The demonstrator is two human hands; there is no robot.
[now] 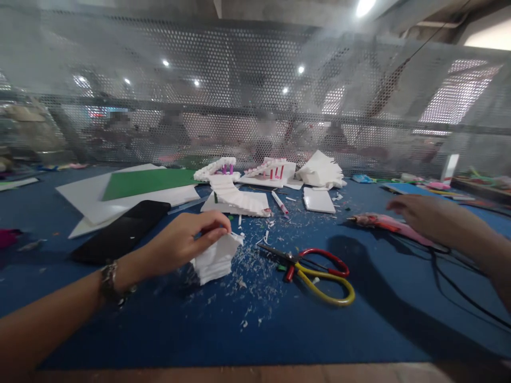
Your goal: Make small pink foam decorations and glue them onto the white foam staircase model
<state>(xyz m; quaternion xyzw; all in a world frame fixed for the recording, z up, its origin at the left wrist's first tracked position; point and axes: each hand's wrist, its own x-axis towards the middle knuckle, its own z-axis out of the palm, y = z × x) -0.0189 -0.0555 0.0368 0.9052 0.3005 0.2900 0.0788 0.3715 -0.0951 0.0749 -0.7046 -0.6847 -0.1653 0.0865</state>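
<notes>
My left hand [199, 236] is closed, thumb and fingers pinching the top edge of a white stepped foam piece [219, 259] just above the blue table. My right hand [427, 215] is at the right, fingers loosely stretched out over a pink corded tool with a pointed metal tip [387, 223], probably a hot glue gun. Whether the fingers touch it is hard to see. Between my hands lie scissors [319, 271] with one red and one yellow handle, blades partly apart. Behind them sit a curved white stepped model [235, 197] and a capped marker [280, 203].
White scraps [247, 298] litter the blue table [159, 330]. A black phone [123, 231] lies at left, before green and white sheets [151, 183]. More white models [269, 171] stand at the back, below a perforated metal screen [247, 69]. A black cord [459, 282] trails right.
</notes>
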